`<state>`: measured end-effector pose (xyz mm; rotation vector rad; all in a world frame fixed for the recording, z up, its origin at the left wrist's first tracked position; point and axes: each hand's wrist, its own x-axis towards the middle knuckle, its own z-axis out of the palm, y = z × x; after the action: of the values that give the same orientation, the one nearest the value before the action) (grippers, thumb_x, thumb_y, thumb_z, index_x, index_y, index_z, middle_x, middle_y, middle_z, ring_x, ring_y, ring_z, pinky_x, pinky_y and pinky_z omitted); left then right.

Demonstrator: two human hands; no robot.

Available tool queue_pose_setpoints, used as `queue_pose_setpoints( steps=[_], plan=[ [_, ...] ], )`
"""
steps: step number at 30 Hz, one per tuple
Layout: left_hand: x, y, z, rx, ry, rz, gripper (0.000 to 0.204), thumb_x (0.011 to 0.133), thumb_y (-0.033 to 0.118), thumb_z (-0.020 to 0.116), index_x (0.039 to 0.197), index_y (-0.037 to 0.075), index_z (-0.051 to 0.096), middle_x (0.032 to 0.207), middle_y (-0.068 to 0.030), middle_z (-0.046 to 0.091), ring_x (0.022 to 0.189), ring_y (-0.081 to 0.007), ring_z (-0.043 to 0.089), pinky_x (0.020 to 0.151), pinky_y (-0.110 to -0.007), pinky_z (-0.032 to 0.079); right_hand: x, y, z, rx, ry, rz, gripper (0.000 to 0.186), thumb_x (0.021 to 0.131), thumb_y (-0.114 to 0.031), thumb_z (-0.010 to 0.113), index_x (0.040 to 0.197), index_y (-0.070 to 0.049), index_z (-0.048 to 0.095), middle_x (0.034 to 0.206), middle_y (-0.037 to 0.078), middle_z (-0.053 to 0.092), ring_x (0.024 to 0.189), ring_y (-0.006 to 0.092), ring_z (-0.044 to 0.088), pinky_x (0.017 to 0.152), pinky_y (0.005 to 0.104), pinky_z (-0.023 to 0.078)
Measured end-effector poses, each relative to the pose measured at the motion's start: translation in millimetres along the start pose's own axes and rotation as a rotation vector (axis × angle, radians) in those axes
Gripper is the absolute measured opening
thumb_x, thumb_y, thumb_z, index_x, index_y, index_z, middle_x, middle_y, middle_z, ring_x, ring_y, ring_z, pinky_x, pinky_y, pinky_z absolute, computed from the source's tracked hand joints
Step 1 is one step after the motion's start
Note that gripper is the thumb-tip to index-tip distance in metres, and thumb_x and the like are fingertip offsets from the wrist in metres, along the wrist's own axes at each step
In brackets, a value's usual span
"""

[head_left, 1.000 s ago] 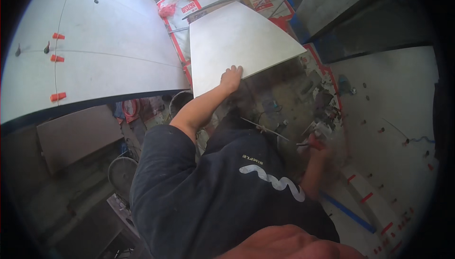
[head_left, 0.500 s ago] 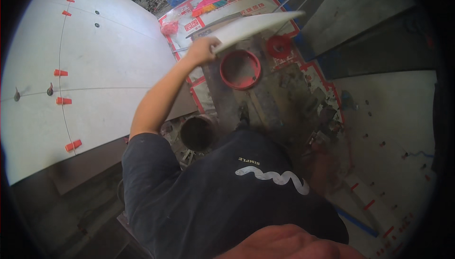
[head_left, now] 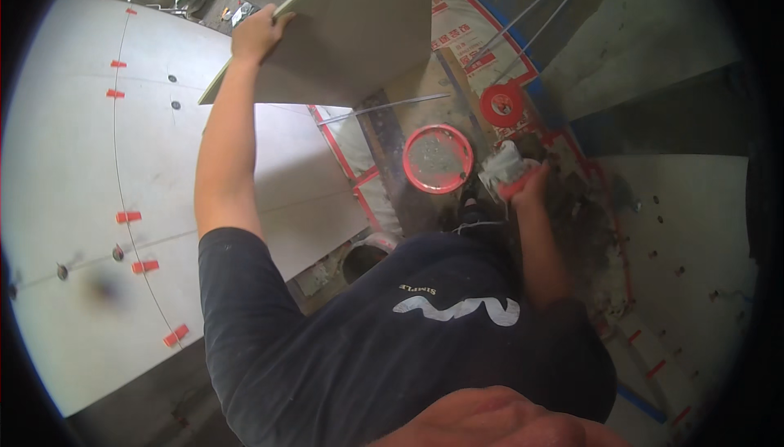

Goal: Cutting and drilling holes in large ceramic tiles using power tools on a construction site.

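Observation:
My left hand (head_left: 258, 32) is raised high and grips the edge of a large pale tile (head_left: 351, 30), which it holds tilted up above the floor. My right hand (head_left: 527, 189) hangs low at the right, closed on a red-handled trowel (head_left: 505, 171) whose grey blade points left. Below the trowel lies a patch of dark grey mortar (head_left: 584, 226). My dark shirt fills the lower middle of the view.
Laid pale tiles (head_left: 90, 226) with red levelling clips (head_left: 126, 217) cover the left. More tiles (head_left: 686, 234) sit at the right. A red bucket (head_left: 438, 158) and a red lid (head_left: 501, 105) stand ahead, beside a long metal straightedge (head_left: 384, 106).
My left hand has lifted the tile higher and swung it left, uncovering the red bucket and lid. My right hand has come up with the trowel.

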<state>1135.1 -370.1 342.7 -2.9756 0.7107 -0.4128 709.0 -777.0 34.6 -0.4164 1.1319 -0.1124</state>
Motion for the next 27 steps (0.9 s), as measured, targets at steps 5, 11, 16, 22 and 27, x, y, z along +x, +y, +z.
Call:
queue_pose_setpoints(
  steps=[5,11,16,22,27],
  plan=[
    [73.6,-33.4,-3.8,0.056,-0.106,0.171,0.047,0.101,0.051,0.057,0.102,0.006,0.068,0.086,-0.0232,0.072,0.085,-0.0453,0.068,0.073,-0.053,0.052,99.3,6.0,118.7,0.252,-0.140,0.158,0.072,0.100,-0.075,0.022,0.114,-0.014,0.056,0.122,0.011,0.065,0.112,0.0366,0.062,0.080,0.0624,0.050],
    [100.8,-47.7,5.2,-0.069,-0.152,0.109,0.043,0.100,0.047,0.062,0.093,0.005,0.066,0.075,-0.0228,0.067,0.072,-0.0444,0.066,0.064,-0.050,0.049,196.3,51.0,227.0,0.322,-0.037,0.123,0.063,0.101,-0.073,0.032,0.104,-0.013,0.052,0.114,0.007,0.062,0.089,0.0265,0.063,0.070,0.0543,0.051],
    [112.9,-58.4,5.9,-0.082,-0.206,0.055,0.043,0.101,0.045,0.064,0.089,0.004,0.063,0.068,-0.0203,0.063,0.063,-0.0413,0.061,0.059,-0.045,0.046,262.3,33.7,332.2,0.219,0.047,0.138,0.085,0.101,-0.069,0.044,0.145,0.004,0.046,0.143,0.016,0.056,0.111,0.0329,0.067,0.094,0.0488,0.057],
    [127.0,-67.7,9.7,-0.137,-0.256,0.035,0.036,0.103,0.037,0.063,0.095,0.002,0.066,0.066,-0.0156,0.060,0.057,-0.0302,0.057,0.058,-0.039,0.045,270.8,-11.1,388.5,0.142,-0.129,-0.075,0.047,0.102,-0.061,0.050,0.101,-0.017,0.066,0.063,-0.006,0.044,0.052,0.0115,0.044,0.049,0.0339,0.040],
    [137.3,-71.6,12.3,-0.165,-0.263,0.052,0.035,0.104,0.035,0.062,0.099,0.000,0.066,0.065,-0.0106,0.057,0.057,-0.0196,0.052,0.057,-0.035,0.043,250.8,-0.6,396.3,0.426,-0.151,-0.285,0.045,0.103,-0.052,0.044,0.097,-0.012,0.065,0.061,-0.005,0.040,0.047,0.0099,0.038,0.043,0.0283,0.033]
  ],
)
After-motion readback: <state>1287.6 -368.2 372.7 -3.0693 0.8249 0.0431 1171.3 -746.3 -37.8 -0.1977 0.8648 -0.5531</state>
